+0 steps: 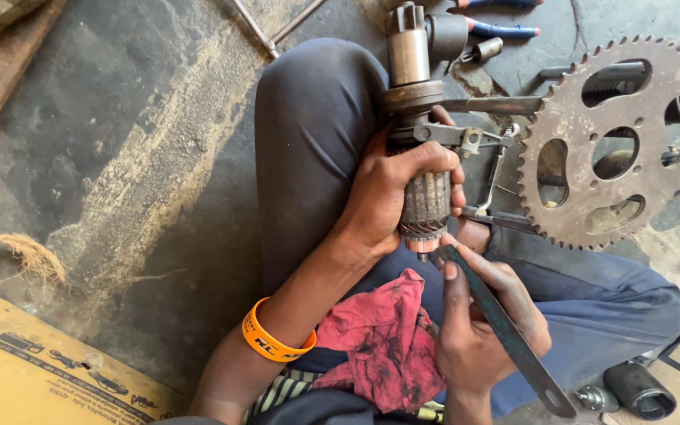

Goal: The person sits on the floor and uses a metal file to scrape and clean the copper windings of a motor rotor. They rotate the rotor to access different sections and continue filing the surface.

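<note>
My left hand (391,193) grips a motor armature (424,201) around its laminated core, holding it upright over my lap. Its shaft and pinion gear (408,47) point away from me, with a lever arm (466,140) attached near the collar. My right hand (478,323) holds a flat dark metal strip (505,330). The tip of the strip touches the copper end of the armature (425,245). An orange wristband (273,340) sits on my left wrist. A red rag (383,338) lies on my lap.
A large rusty chain sprocket (611,142) lies on the concrete floor at right. Blue-handled pliers (505,30) and small parts rest at the top. Cardboard (33,362) lies at lower left. Cylindrical parts (639,389) sit at lower right.
</note>
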